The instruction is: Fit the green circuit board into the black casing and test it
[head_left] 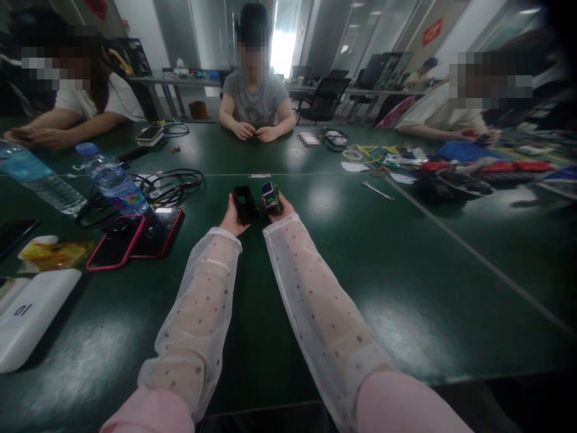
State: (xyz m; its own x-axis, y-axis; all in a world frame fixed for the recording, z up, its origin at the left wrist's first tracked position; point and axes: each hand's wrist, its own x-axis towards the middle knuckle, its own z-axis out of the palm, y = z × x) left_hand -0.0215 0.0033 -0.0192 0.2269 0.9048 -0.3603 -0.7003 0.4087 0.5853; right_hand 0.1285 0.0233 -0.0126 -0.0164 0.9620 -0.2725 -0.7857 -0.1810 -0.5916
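Both of my hands are stretched out over the dark green table (315,264). My left hand (233,219) holds a black casing (244,204) with a rectangular opening near its top. Just to the right, my right hand (285,208) grips a small green circuit board (273,203) that has a little screen at its upper end. A narrow gap separates casing and board. The fingertips under both parts are mostly hidden.
Two phones in red cases (116,242), water bottles (112,180), black cables (175,183) and a white device (38,316) lie left. Right are a wrench (377,191) and piled tools and wires (469,171). A person (256,96) sits opposite, others at both sides.
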